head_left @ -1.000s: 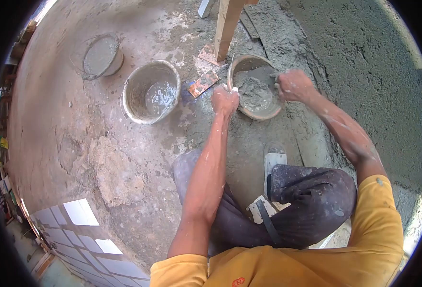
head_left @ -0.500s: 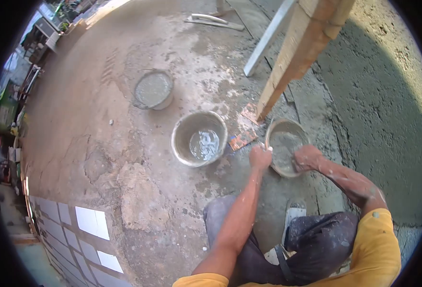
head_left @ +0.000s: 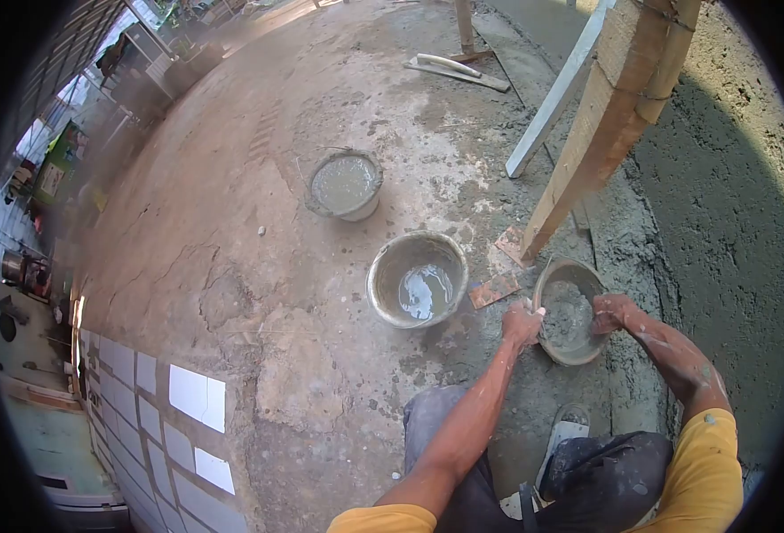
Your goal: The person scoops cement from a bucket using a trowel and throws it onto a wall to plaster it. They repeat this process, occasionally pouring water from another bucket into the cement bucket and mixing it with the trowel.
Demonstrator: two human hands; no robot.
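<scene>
A round bucket (head_left: 573,354) with wet grey cement mix inside stands on the ground in front of me. My left hand (head_left: 522,322) is closed on its left rim. At the inner right side of this bucket is my right hand (head_left: 614,314), its fingers curled closed; whatever they hold is hidden. To the left stands a second bucket (head_left: 383,298) with a little shiny water at the bottom. Farther back, a third bucket (head_left: 346,185) is filled nearly to the rim with grey liquid.
A wooden post (head_left: 578,151) leans beside the bucket, with a pale metal bar (head_left: 556,98) next to it. Wet concrete (head_left: 720,240) spreads along the right. A float with a pale handle (head_left: 454,69) lies farther back. Broken orange tile pieces (head_left: 495,290) lie near the post's foot.
My view has shifted, so the scene sits farther right and lower. My right hand has moved slightly up along the bucket's inner right side. My left hand stays at the rim.
</scene>
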